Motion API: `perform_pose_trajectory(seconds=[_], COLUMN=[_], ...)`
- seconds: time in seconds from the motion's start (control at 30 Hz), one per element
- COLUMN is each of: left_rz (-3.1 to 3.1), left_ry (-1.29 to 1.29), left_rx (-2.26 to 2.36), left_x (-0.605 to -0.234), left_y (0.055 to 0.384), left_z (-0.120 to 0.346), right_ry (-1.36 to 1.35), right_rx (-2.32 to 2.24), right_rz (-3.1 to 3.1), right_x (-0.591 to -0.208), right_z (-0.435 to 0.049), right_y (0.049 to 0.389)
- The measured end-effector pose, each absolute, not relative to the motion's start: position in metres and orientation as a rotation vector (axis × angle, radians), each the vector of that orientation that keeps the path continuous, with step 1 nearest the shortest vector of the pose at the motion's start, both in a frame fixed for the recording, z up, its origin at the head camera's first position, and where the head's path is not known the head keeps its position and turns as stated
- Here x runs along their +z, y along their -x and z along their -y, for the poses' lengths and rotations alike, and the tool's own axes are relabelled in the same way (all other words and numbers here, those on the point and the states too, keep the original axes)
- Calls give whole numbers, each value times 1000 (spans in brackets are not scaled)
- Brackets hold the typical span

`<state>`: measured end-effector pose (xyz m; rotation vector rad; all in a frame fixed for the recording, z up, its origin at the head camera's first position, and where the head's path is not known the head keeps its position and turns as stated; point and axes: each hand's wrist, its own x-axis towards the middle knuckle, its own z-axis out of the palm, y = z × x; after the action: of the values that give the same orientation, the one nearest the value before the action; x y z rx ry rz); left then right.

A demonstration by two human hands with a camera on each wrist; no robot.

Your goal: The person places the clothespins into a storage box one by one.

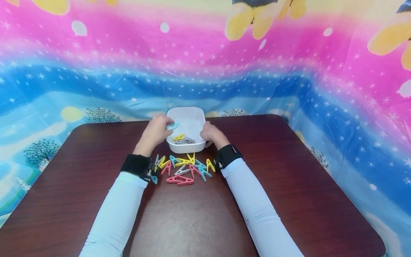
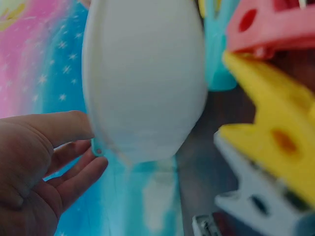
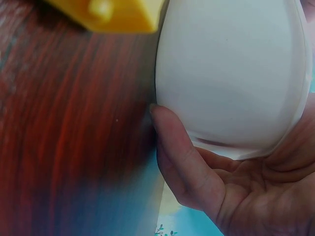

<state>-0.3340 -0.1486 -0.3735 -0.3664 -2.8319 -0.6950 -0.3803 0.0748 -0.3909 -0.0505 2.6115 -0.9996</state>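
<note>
A white plastic tub (image 1: 187, 147) stands at the far edge of the table. Several clothespins lie inside it, among them a yellow clothespin (image 1: 178, 137) and a few grey clothespins (image 1: 187, 141). At the tub's left rim, my left hand (image 1: 155, 131) pinches a light blue clothespin (image 1: 173, 126) between thumb and fingers. In the left wrist view only the end of that clothespin shows beside the fingertips. My right hand (image 1: 212, 134) grips the tub's right side; in the right wrist view its digits lie along the tub's wall (image 3: 229, 83).
In front of the tub lies a loose pile of clothespins: red clothespins (image 1: 180, 180), yellow ones, blue ones and a grey clothespin (image 1: 182, 170). The dark brown table (image 1: 289, 185) extends to both sides. A printed cloth (image 1: 199, 85) hangs behind it.
</note>
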Motion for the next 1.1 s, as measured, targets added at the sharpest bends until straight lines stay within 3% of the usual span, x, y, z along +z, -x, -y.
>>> perform_pose_trajectory(seconds=[1.1], left_rz=[2887], left_ry=[373], left_rx=[-434], left_x=[-385], left_y=[336], left_z=[124], right_ry=[57], right_rx=[-966], right_rz=[-2631], right_x=[-389], right_z=[-74], right_y=[378])
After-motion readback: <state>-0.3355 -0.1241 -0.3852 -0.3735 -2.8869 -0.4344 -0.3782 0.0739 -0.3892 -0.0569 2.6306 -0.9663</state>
